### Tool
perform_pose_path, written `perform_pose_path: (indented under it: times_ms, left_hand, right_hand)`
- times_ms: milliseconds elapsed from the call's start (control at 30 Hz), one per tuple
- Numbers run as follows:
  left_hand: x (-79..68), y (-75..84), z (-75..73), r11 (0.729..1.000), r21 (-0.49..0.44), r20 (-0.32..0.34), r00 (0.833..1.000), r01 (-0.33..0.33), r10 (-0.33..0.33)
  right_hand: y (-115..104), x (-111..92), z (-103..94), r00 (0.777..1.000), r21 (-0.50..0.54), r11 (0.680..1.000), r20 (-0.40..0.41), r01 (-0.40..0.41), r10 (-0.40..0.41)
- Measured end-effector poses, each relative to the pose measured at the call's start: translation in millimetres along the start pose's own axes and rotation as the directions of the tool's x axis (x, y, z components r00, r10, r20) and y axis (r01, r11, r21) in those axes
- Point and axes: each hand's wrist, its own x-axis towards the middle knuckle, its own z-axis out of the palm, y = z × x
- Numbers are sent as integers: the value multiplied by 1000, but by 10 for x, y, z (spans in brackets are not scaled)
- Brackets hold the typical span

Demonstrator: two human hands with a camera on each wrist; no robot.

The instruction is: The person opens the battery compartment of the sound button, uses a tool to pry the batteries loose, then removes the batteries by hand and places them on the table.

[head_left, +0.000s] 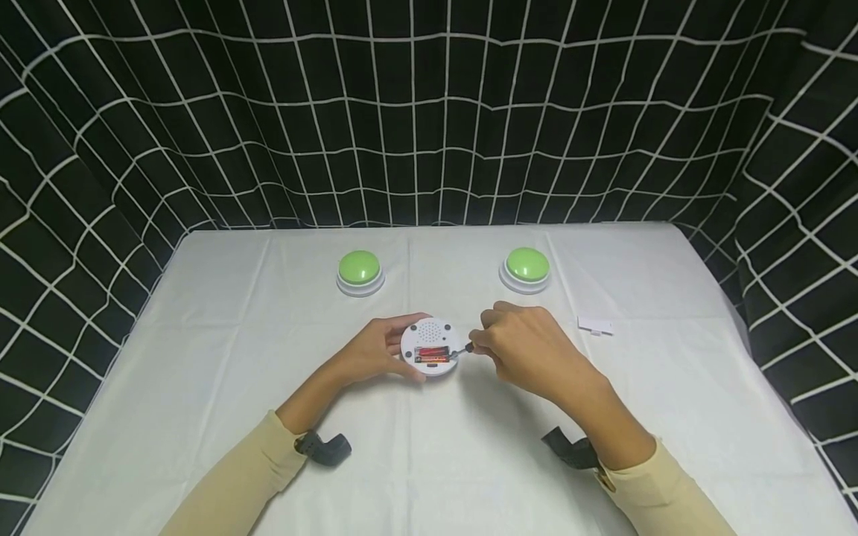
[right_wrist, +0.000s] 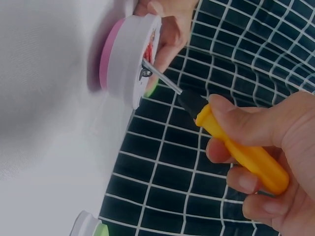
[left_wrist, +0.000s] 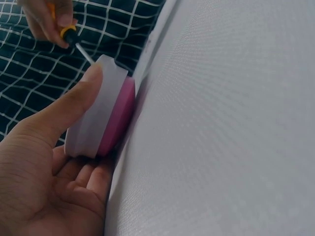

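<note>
A round white push-button (head_left: pixel 430 335) with a pink dome (left_wrist: pixel 118 115) is upside down near the middle of the table, its underside facing up. Red batteries (head_left: pixel 432 355) lie in its uncovered battery compartment. My left hand (head_left: pixel 369 353) grips the white base from the left, thumb on the near rim and fingers around the far side. In my right hand (head_left: pixel 532 350) is a screwdriver (right_wrist: pixel 251 164) with a yellow and black handle. Its metal shaft (right_wrist: pixel 167 82) slants into the right end of the compartment, the tip at a metal contact beside the batteries.
Two green-topped push-buttons stand farther back, one on the left (head_left: pixel 359 272) and one on the right (head_left: pixel 526 269). A small white battery cover (head_left: pixel 595 326) lies right of my right hand. White cloth covers the table (head_left: pixel 281 491), with black grid curtains (head_left: pixel 429 112) behind and beside it.
</note>
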Motion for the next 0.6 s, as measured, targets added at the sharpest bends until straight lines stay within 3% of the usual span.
perform_pose_path:
  times_ms: [600]
  left_hand:
    - [-2, 11, 12, 999, -29, -5, 1000, 22, -22]
  right_hand:
    - [14, 6, 53, 999, 26, 999, 21, -47, 47]
